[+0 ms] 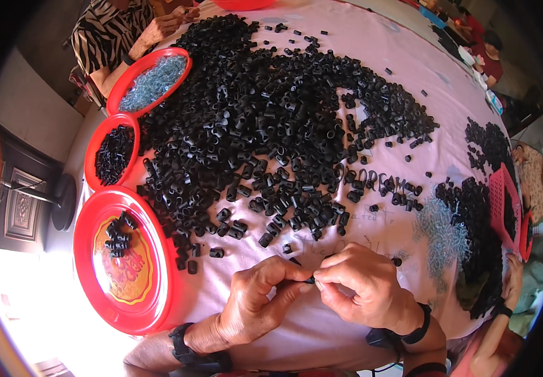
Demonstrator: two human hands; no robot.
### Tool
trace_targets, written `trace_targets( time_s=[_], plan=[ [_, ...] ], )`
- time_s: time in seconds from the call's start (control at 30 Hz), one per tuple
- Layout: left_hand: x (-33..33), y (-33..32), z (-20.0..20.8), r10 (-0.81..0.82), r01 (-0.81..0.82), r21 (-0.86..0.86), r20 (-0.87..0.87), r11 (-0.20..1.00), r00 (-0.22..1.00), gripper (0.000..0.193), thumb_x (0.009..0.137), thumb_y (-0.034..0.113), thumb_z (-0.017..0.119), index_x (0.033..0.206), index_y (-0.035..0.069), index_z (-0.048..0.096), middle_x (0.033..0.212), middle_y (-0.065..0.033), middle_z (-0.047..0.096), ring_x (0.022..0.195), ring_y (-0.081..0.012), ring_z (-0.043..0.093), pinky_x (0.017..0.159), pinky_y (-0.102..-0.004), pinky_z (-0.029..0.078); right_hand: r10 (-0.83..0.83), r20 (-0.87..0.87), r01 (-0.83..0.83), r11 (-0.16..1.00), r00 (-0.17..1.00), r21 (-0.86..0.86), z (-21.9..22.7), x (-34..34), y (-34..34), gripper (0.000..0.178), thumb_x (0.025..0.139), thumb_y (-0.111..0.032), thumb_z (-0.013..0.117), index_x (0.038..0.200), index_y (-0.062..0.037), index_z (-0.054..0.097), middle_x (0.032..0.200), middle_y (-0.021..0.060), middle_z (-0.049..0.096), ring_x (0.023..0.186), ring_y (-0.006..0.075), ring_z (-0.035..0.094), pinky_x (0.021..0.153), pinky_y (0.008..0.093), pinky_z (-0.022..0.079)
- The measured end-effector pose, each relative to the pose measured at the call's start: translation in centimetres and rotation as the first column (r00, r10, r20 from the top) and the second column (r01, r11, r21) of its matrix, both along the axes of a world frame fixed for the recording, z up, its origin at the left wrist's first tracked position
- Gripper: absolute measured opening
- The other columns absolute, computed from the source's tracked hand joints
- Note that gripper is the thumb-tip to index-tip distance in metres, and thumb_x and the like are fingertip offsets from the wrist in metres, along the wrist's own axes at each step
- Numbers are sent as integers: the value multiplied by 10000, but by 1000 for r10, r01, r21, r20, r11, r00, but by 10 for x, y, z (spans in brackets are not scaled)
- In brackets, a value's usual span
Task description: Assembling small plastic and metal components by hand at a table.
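Observation:
My left hand [260, 300] and my right hand [367, 286] meet over the near edge of the table. Their thumbs and forefingers pinch a small black plastic part [310, 280] between them, mostly hidden by the fingertips. Just beyond my left fingertips lies a thin pointed black piece [295, 261]. A large heap of short black tubular plastic pieces [246, 119] spreads across the cloth in front of my hands. One loose black tube [397, 261] rests beyond my right hand.
Along the left stand a red plate [86, 251] with several black pieces, a red bowl [89, 164] of small black parts and a red bowl [114, 100] of clear bluish parts. Clear parts [442, 232] and a pink basket [504, 204] lie right. Other people sit around the table.

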State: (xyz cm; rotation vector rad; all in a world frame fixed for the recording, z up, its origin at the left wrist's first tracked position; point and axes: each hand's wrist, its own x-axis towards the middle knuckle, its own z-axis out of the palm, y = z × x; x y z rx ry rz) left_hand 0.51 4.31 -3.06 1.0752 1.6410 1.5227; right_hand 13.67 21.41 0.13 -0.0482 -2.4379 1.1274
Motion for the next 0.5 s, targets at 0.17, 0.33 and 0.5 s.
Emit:
trace_targets(
  time_s=[0.17,0.33,0.5],
  plan=[
    [1,-1,-2,10,-10,3,-40,1000,999,230,892,-53,773,1098,1,686,984,-108,722,889,-178,741,753,-300,602,-12,20,11,999,1000,30,0,-1,-5,281,731,92,778,956,-38,672,896,76,685,762,265,655,659,365,546],
    [4,0,-1,43,-33,58,-184,998,982,244,868,-66,771,1082,0,673,990,-144,727,866,-272,748,729,-339,594,0,54,0,1000,999,-5,0,0,-1,262,733,95,768,935,-33,659,872,80,668,769,275,651,668,369,546],
    [1,0,5,12,-9,14,-240,1000,971,218,879,-82,753,1071,-8,680,1004,-136,734,887,-229,739,766,-315,595,-12,53,10,999,998,46,4,1,-6,245,738,99,761,907,-33,642,849,75,653,775,280,653,669,377,545]
  ],
)
